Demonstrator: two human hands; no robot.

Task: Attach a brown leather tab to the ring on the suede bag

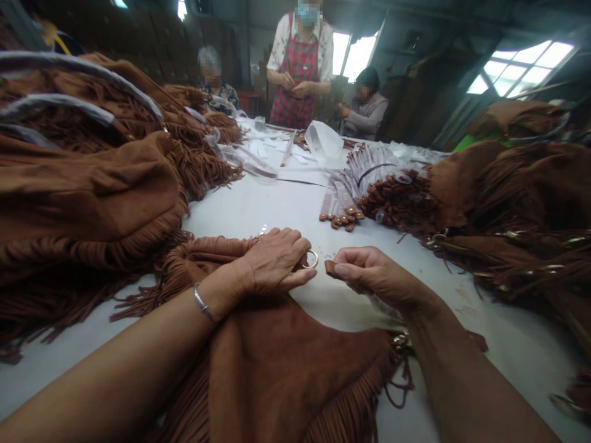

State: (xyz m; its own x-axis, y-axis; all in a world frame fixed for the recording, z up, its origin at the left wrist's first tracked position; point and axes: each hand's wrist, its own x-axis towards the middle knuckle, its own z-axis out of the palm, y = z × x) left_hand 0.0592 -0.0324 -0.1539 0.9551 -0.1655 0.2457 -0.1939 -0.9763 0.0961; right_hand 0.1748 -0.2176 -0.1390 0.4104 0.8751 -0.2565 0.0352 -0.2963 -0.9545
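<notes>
Brown fringed bag [295, 344] lies on the tabletop [249, 206]; left grip [273, 261] clasps it beside a metal ring [316, 259], right grip [369, 271] pinches a strap end [329, 267].

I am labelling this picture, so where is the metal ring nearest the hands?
In the head view, the metal ring is near the centre, at the left hand, left of the strap in the right hand.
</notes>
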